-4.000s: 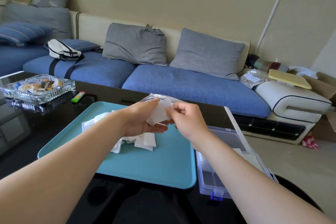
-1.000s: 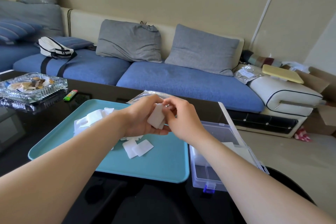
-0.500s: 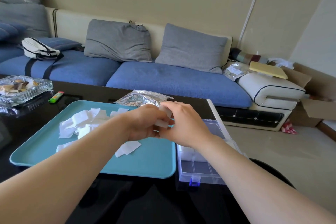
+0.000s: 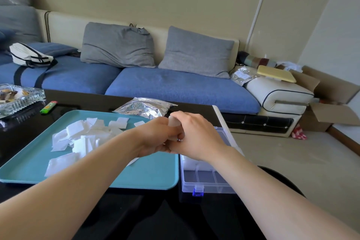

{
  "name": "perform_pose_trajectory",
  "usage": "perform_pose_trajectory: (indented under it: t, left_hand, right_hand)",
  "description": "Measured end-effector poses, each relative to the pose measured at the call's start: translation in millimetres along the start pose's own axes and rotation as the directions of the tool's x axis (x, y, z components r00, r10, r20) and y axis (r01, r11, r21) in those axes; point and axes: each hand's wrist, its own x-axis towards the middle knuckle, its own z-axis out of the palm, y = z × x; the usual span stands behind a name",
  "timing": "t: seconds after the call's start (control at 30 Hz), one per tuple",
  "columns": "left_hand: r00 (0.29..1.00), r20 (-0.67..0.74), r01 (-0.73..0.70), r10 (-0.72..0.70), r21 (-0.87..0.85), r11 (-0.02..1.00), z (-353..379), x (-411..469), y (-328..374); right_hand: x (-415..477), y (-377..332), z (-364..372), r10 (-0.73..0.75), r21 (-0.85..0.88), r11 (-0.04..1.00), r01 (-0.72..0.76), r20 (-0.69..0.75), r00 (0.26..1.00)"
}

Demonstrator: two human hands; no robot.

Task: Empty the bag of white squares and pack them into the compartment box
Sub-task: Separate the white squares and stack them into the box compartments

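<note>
Nearest, both bare forearms are reaching forward over a glossy black surface. The right one is crossing the clear compartment box and hiding much of its middle. That box is sitting just beside the right edge of a teal tray, with its long axis running away from the person. Its blue latch is facing them and its lid is standing open along the right side. Packed squares are showing white in a compartment behind the near row.

Loose white squares are lying scattered and overlapping across the tray's left half, and the left forearm is covering some of them. Over the tray's right edge the left hand and the right hand are meeting with fingers curled. Both are pinching a small stack of squares between them. Only its pale upper edge is peeking above the fingers, so I cannot tell which way it is pointing.

Just beyond the hands a crumpled foil bag is lying flat on the surface at the tray's far edge, its long axis running left to right. Farther left, a green lighter and a glass ashtray are resting on the surface. Behind them a blue sofa is carrying two grey cushions and a white strap bag. A cardboard box is sitting open on the floor at the right.
</note>
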Motion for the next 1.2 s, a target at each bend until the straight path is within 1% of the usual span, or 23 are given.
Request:
perform_pose_trajectory:
  t: [0.1,0.17,0.23,0.3,0.4,0.47,0.57,0.6,0.63,0.7,0.77,0.8,0.87,0.93,1.0,1.1,1.2]
  left_hand:
    - [0.999,-0.017,-0.026,0.027,0.029,0.999,6,0,-3]
    - [0.998,-0.031,-0.048,0.052,0.121,0.992,12,-1,-5]
    - [0.996,-0.040,-0.070,0.079,0.195,0.978,20,-1,-7]
    - [0.993,-0.056,-0.086,0.101,0.227,0.970,27,-1,-8]
    - [0.993,-0.012,-0.106,0.114,0.286,0.952,35,-3,-10]
    - [0.992,-0.014,-0.114,0.124,0.293,0.949,40,-3,-12]
    - [0.989,-0.051,-0.120,0.139,0.268,0.956,49,-4,-11]
    - [0.985,-0.079,-0.123,0.152,0.290,0.949,51,-4,-12]
    - [0.979,-0.109,-0.125,0.174,0.357,0.926,53,-4,-12]
    - [0.960,-0.140,-0.130,0.242,0.543,0.829,56,-3,-15]
    - [0.936,-0.114,-0.171,0.334,0.682,0.711,58,-2,-20]
    - [0.920,-0.077,-0.206,0.384,0.739,0.641,58,-2,-23]
    - [0.890,0.039,-0.277,0.453,0.837,0.472,59,-2,-29]
    - [0.877,0.153,-0.317,0.455,0.896,0.311,62,-3,-33]
    - [0.865,0.238,-0.350,0.442,0.917,0.191,67,-2,-37]
    - [0.846,0.319,-0.392,0.427,0.915,0.091,71,0,-42]
    - [0.858,0.367,-0.414,0.359,0.908,0.060,73,4,-48]
  right_hand:
    - [-3,7,-6,-0.002,0.211,0.977,-0.009,0.054,0.999]
    - [-7,10,-12,0.065,0.317,0.944,-0.094,0.100,0.993]
    - [-11,14,-15,0.124,0.353,0.921,-0.168,0.146,0.982]
    - [-13,17,-19,0.138,0.388,0.898,-0.206,0.196,0.971]
    - [-15,24,-30,0.229,0.523,0.796,-0.307,0.210,0.951]
    - [-18,29,-35,0.274,0.505,0.797,-0.331,0.185,0.944]
    - [-23,34,-36,0.284,0.500,0.805,-0.318,0.147,0.948]
    - [-23,35,-36,0.293,0.493,0.810,-0.318,0.130,0.947]
    - [-23,38,-37,0.309,0.477,0.819,-0.321,0.105,0.945]
    - [-23,49,-42,0.370,0.455,0.821,-0.345,0.037,0.928]
    - [-25,62,-46,0.447,0.424,0.813,-0.398,-0.018,0.894]
    - [-27,67,-48,0.476,0.367,0.823,-0.434,-0.028,0.879]
    - [-34,79,-49,0.507,0.189,0.846,-0.499,0.009,0.862]
    - [-41,89,-49,0.530,0.080,0.841,-0.534,0.065,0.845]
    - [-44,95,-49,0.556,0.030,0.827,-0.562,0.107,0.824]
    - [-46,97,-51,0.580,-0.019,0.810,-0.586,0.175,0.796]
    - [-50,98,-51,0.564,-0.060,0.819,-0.570,0.266,0.782]
